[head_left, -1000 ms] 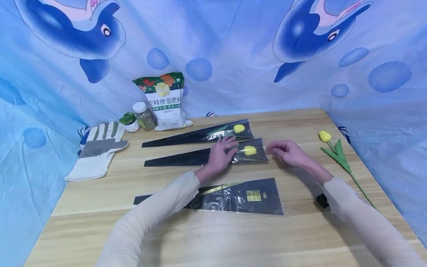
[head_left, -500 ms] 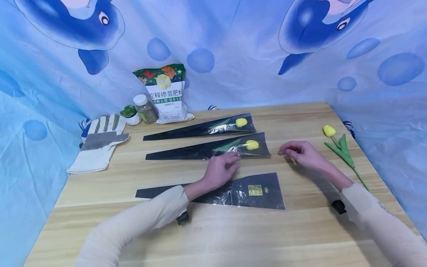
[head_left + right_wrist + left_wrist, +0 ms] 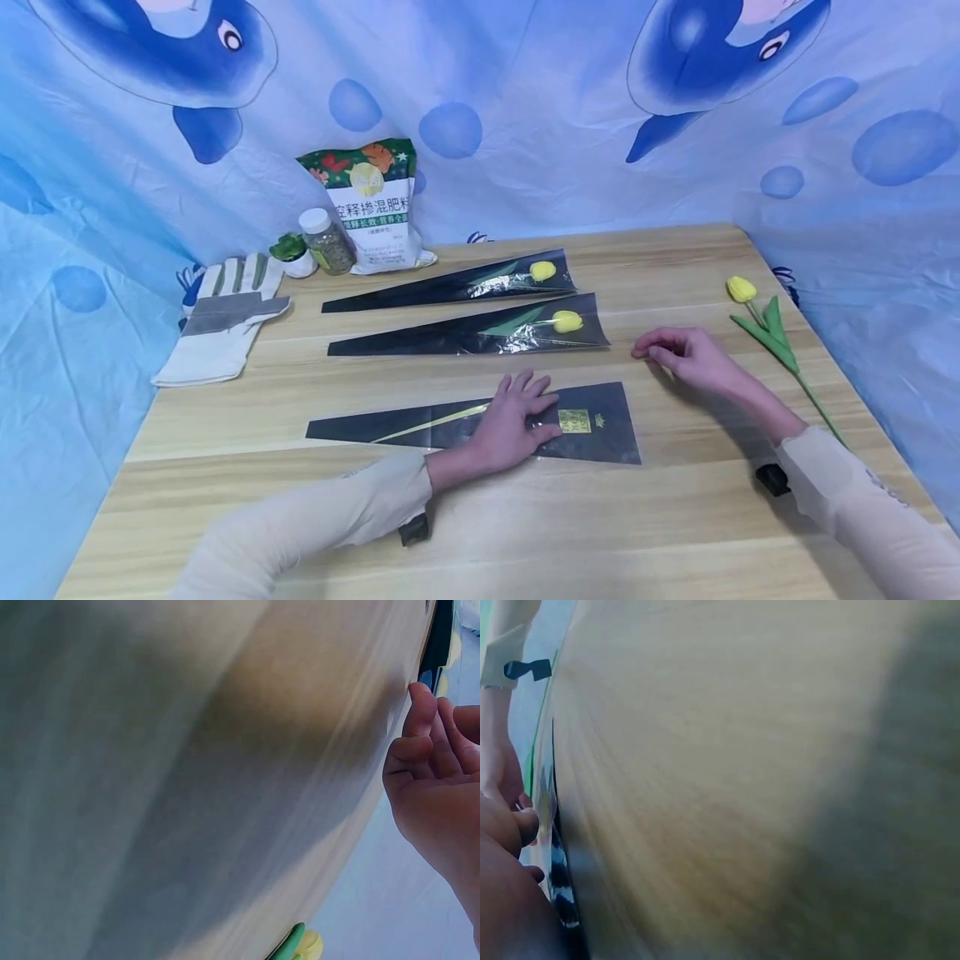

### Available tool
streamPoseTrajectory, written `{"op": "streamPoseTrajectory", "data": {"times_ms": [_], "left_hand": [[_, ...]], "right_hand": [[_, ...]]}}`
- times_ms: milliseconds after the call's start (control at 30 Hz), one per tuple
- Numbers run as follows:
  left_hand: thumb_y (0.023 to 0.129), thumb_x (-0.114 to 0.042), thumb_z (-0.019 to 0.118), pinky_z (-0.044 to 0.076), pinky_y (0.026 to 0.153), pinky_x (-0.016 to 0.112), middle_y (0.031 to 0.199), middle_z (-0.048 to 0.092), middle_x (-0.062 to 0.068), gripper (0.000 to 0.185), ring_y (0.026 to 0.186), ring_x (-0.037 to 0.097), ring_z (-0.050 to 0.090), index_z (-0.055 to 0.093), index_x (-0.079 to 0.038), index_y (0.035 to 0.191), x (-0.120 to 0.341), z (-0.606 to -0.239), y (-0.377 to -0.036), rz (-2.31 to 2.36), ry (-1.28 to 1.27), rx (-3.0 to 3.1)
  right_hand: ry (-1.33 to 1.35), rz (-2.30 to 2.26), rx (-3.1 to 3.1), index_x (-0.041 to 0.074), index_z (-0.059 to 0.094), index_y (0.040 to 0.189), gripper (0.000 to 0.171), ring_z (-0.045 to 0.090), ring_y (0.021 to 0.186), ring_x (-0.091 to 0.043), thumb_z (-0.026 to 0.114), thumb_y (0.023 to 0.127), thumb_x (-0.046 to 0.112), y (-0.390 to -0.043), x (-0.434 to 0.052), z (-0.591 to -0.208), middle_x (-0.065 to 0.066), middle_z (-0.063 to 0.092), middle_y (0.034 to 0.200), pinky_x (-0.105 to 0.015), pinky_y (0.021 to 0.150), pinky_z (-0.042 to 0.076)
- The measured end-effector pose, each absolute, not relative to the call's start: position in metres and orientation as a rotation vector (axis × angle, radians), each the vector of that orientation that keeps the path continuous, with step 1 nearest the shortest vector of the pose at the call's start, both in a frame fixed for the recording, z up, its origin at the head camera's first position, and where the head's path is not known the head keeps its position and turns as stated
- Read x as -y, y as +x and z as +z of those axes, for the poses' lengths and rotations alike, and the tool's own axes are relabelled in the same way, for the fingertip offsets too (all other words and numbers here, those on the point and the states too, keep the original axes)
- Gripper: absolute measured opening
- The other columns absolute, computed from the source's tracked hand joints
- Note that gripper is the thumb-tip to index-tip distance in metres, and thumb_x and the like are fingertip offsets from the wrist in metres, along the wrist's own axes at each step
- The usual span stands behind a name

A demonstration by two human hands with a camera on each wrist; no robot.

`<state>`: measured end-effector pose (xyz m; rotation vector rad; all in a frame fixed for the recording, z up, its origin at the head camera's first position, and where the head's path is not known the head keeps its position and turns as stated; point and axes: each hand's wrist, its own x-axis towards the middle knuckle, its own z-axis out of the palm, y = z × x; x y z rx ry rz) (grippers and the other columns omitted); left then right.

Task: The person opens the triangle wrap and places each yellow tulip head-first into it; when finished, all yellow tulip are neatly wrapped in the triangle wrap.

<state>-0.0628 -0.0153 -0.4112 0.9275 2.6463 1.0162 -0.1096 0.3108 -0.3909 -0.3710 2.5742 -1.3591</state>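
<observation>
My left hand (image 3: 510, 427) lies with spread fingers on the nearest black flower sleeve (image 3: 611, 425), which is flat and has a gold label (image 3: 574, 421) near its wide end. Behind it, a second sleeve (image 3: 390, 340) holds a yellow tulip (image 3: 567, 322), and a third sleeve (image 3: 390, 296) holds another tulip (image 3: 542, 271). To the right of the sleeves, my right hand (image 3: 693, 358) hovers low over the wood with loosely bent fingers and nothing in them. A loose tulip (image 3: 780, 346) with green leaves lies beyond it, near the right table edge.
At the back left are a work glove (image 3: 225, 312), a small potted plant (image 3: 296, 258), a jar (image 3: 328, 243) with a white lid and a fertilizer bag (image 3: 378, 212). A blue dolphin curtain (image 3: 510, 167) hangs around the wooden table (image 3: 570, 533).
The left hand has left the middle sleeve and come down toward the person onto the nearest one. The right hand has drawn away to the right from the middle sleeve's wide end.
</observation>
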Motion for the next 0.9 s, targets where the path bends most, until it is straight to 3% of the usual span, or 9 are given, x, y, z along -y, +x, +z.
{"op": "streamPoseTrajectory", "data": {"times_ms": [333, 533, 800, 900], "left_hand": [[0.091, -0.026, 0.074, 0.017, 0.119, 0.052, 0.145, 0.053, 0.012, 0.045, 0.143, 0.034, 0.034, 0.067, -0.005, 0.129, 0.011, -0.42, -0.068, 0.969, 0.936, -2.773], [0.092, -0.027, 0.073, 0.016, 0.119, 0.051, 0.144, 0.053, 0.008, 0.044, 0.144, 0.033, 0.033, 0.066, -0.006, 0.129, 0.008, -0.42, -0.069, 0.954, 0.909, -2.796], [0.093, -0.025, 0.071, 0.02, 0.118, 0.053, 0.141, 0.056, 0.007, 0.038, 0.141, 0.036, 0.037, 0.068, -0.006, 0.126, 0.004, -0.42, -0.069, 0.903, 0.932, -2.846], [0.093, -0.024, 0.071, 0.019, 0.118, 0.053, 0.14, 0.056, 0.007, 0.037, 0.141, 0.036, 0.037, 0.068, -0.006, 0.126, 0.004, -0.419, -0.068, 0.946, 0.923, -2.838]], "right_hand": [[-0.327, -1.345, -2.565, -0.001, 0.068, 0.116, 0.021, 0.067, 0.094, -0.024, 0.053, 0.1, -0.001, -0.103, -0.31, -0.39, -0.016, 0.07, 0.11, -0.028, 0.069, 0.056], [-0.308, -1.337, -2.571, -0.002, 0.067, 0.117, 0.022, 0.067, 0.095, -0.024, 0.053, 0.101, -0.001, -0.1, -0.311, -0.391, -0.016, 0.07, 0.111, -0.028, 0.067, 0.055], [-0.324, -1.348, -2.564, -0.005, 0.064, 0.119, 0.024, 0.067, 0.096, -0.023, 0.053, 0.099, -0.003, -0.098, -0.313, -0.394, -0.018, 0.069, 0.112, -0.025, 0.077, 0.056], [-0.336, -1.344, -2.568, -0.004, 0.065, 0.119, 0.024, 0.067, 0.095, -0.023, 0.054, 0.098, -0.003, -0.097, -0.313, -0.394, -0.017, 0.069, 0.111, -0.025, 0.076, 0.056]]}}
